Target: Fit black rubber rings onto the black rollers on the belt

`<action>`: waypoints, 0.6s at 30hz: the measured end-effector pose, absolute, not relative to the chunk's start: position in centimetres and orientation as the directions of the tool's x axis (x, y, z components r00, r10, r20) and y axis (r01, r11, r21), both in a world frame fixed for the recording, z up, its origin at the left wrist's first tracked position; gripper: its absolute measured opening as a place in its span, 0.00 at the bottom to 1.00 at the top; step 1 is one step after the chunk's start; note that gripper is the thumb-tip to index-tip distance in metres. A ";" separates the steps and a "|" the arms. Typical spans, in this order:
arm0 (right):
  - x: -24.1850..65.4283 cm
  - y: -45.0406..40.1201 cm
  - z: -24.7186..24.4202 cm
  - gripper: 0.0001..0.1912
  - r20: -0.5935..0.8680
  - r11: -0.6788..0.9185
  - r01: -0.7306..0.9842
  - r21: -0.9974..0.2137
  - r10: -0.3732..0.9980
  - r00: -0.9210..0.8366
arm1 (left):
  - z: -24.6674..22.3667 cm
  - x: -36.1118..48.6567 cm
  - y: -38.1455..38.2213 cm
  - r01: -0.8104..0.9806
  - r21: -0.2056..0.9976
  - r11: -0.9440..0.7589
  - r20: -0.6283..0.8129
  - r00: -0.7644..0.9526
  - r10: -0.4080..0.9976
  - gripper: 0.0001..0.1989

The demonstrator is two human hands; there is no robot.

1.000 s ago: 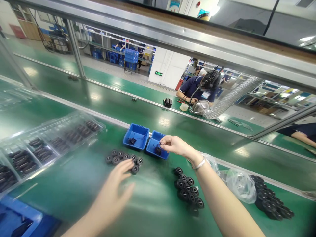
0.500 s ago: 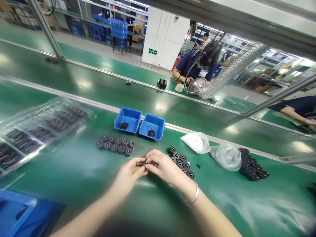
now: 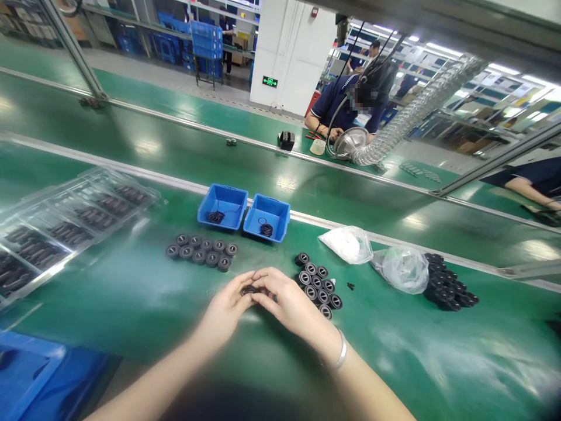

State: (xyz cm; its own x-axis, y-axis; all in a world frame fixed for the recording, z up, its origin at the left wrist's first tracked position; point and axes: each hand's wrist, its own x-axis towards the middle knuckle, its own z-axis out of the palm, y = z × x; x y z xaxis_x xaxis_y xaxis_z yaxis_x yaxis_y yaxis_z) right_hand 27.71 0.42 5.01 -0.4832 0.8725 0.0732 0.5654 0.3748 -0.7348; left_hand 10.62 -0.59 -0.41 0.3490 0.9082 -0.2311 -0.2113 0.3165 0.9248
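Observation:
A small bunch of thin black rubber rings is between my two hands, above the green worktop. My left hand is closed around it from the left, thumb in front and fingers behind. From the right, my right hand pinches at the same bunch, its fingertips partly hidden. Just right of it stands a group of round black parts with slotted centres. Beyond the left hand are two rows of similar round parts. Farther back, the left blue bin and the right blue bin hold more black rings.
A clear compartment tray of dark parts lies at left. Two plastic bags, one with white contents and another clear one, lie near a pile of black parts. Across the rail, a co-worker sits beside a duct hood.
The hands stay together on the rings, with the fingers shifted slightly and the bunch showing as a rounder coil. The camera view has tilted a little.

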 end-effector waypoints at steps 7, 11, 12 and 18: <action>27.3 -0.9 6.0 0.09 0.064 0.388 0.671 -0.632 0.888 -0.454 | -0.2 10.7 -0.5 -0.262 0.905 0.337 -0.245 0.327 0.913 0.17; 27.4 -1.0 5.9 0.11 0.154 0.437 0.753 -0.493 0.895 -0.418 | -0.4 10.5 -0.6 -0.316 0.855 0.410 -0.315 0.311 0.896 0.14; 27.8 -0.7 5.7 0.11 0.192 0.428 0.794 -0.432 0.904 -0.383 | -0.3 10.4 -0.7 -0.326 0.843 0.428 -0.332 0.311 0.890 0.14; 31.3 2.1 2.6 0.19 0.309 0.127 0.992 -0.011 0.944 -0.118 | 0.1 9.2 -0.9 -0.332 0.812 0.481 -0.373 0.339 0.864 0.19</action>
State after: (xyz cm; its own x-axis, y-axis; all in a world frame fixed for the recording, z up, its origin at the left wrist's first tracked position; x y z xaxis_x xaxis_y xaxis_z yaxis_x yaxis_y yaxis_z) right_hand 31.33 2.08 2.61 -0.1179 0.9437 0.3091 0.9918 0.1273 -0.0105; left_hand 9.20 -0.92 0.10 0.3390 0.8635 -0.3733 -0.3316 0.4811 0.8116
